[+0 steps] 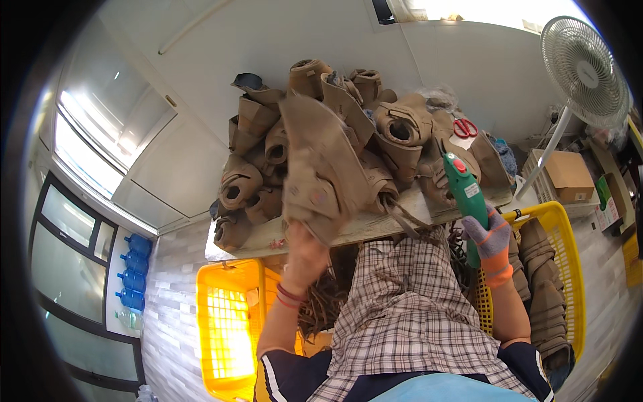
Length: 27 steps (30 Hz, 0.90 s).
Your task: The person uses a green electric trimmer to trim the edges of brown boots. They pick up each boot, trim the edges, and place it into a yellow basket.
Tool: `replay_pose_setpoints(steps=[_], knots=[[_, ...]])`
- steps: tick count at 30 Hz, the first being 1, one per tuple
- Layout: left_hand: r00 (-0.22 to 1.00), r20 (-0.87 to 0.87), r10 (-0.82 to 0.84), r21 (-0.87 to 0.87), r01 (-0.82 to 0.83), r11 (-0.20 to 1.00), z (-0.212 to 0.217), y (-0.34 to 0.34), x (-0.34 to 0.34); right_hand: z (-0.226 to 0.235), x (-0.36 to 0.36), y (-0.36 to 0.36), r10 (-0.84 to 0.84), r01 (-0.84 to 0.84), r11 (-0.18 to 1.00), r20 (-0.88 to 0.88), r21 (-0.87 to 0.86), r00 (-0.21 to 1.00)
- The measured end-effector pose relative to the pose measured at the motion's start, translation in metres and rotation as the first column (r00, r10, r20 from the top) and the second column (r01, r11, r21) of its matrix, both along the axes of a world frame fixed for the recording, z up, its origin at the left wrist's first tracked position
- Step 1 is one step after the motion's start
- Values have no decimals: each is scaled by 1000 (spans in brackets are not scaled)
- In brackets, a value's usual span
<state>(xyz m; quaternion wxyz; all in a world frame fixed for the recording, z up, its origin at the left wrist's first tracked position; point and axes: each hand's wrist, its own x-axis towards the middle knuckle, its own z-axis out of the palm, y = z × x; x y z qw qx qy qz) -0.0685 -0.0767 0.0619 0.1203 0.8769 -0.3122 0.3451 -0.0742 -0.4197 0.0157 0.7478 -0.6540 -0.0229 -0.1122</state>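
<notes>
My left hand (305,261), bare and with red bands at the wrist, is closed on the lower end of a brown fabric piece (320,167), which stands upright and is smeared by motion. My right hand (494,242), in a grey and orange glove, grips green electric scissors (465,189) with a red button; the dark tip points up and away. Behind both hands, rolled brown fabric pieces (402,124) are heaped on the table (268,246). Brown strips (410,221) trail over its front edge. Red-handled scissors (464,128) lie at the heap's right.
A yellow basket (228,328) stands at my left. Another yellow basket (575,281), at my right, holds stacked brown pieces. More brown strips (320,309) hang below the table. A white fan (581,70) and a cardboard box (561,175) are at the far right; blue water bottles (136,262) line the left.
</notes>
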Motion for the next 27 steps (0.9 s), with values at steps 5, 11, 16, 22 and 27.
replay_pose_setpoints(steps=[5, 11, 16, 22, 27], knots=[[965, 219, 143, -159, -109, 981, 106, 74, 140, -13, -14, -16, -69, 68, 995, -18, -79, 997], [745, 556, 369, -268, -260, 928, 200, 84, 247, -17, -28, -31, -123, 122, 992, -29, -29, 992], [936, -145, -322, -921, -10, 389, 40, -36, 173, -19, -48, -57, -298, 294, 954, -107, -56, 949], [606, -561, -564, -821, -498, 280, -176, -196, 59, -31, -53, -73, -368, 357, 925, -73, -131, 927], [948, -125, -294, -347, 236, 908, -132, -245, 82, -37, -59, -70, -397, 387, 916, -106, -106, 912]])
